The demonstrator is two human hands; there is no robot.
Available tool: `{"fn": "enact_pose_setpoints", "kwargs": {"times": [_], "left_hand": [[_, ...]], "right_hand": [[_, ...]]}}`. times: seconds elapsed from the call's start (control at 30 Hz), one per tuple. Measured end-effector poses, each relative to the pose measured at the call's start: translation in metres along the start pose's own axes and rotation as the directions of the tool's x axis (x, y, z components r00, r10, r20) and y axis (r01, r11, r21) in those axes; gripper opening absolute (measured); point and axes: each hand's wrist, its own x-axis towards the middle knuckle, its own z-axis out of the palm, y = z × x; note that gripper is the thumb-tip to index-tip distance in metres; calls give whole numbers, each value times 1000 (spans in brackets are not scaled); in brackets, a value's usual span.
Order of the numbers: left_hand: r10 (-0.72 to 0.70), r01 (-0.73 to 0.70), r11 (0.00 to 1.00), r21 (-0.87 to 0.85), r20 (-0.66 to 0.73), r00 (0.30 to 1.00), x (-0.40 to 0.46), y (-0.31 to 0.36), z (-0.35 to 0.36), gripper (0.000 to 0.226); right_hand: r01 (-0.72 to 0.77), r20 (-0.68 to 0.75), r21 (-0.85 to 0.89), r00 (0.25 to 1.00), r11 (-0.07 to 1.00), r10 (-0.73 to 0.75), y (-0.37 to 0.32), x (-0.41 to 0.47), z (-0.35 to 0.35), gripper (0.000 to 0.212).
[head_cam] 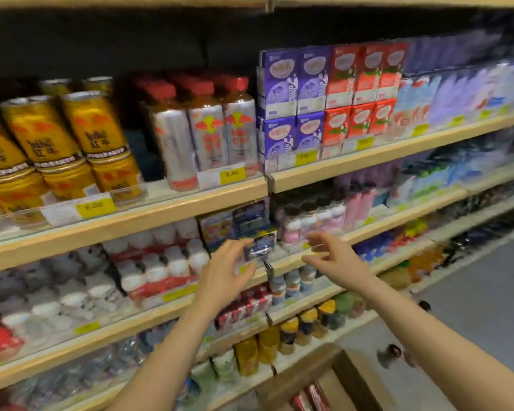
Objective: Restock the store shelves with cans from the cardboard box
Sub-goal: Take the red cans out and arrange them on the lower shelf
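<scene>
Nearest you, below your right forearm, the cardboard box (315, 378) sits open on the floor, with red cans (316, 394) visible inside it. Your two bare forearms reach up from the lower edge toward the shelves. Your left hand (226, 274) pinches a small blue pack (260, 247) between thumb and fingertips, holding it just in front of the shelf edge (294, 262); whether it is a can or a carton is too blurred to tell. Your right hand (328, 253) is just right of the pack, fingers spread and loosely curled, grasping nothing and clear of the pack. Below your hands, red cartons (244, 307) and yellow bottles (267, 342) fill the lower shelves. Left of your left hand stand white bottles (158, 268). Just beyond your hands, blue boxes (235, 226) and pink bottles (309, 221) line the same shelf. Above and left of your hands, gold cans (60, 149) and silver bottles (208, 134) with red caps stand on the next shelf; above your right hand are purple and red cartons (330, 93).
</scene>
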Motion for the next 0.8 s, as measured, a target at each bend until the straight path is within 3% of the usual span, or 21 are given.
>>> {"fn": "enact_pose_setpoints", "kwargs": {"times": [0.07,0.17,0.23,0.37,0.4,0.47,0.6,0.73,0.8], "left_hand": [[-137,143,988,-55,89,987,-6,-1,54,44],[-372,397,905,-154,171,913,-16,-1,133,39],[-499,542,811,-219,225,837,-26,1,179,34],[-729,781,545,-304,287,621,-54,-7,250,37],[-761,814,501,-295,297,576,-63,-7,266,37],[-781,832,490,-261,294,552,-80,-6,295,35],[-832,889,409,-205,318,455,-106,-10,338,27],[-827,887,451,-100,326,458,-119,-26,393,26],[-828,909,395,-132,377,415,-133,-52,444,27]], "right_hand": [[-82,69,-13,994,997,83,51,-6,-4,48],[-165,189,-38,967,986,169,125,-6,-8,44],[-199,258,-63,943,978,208,172,0,-10,41],[-268,423,-143,854,953,304,251,14,-4,36],[-285,449,-160,832,945,327,269,15,0,37],[-317,500,-186,785,930,367,300,17,8,36],[-383,592,-186,691,905,414,344,12,28,15],[-420,603,-198,660,886,448,401,9,73,15],[-459,610,-189,638,868,470,449,8,117,23]]}}
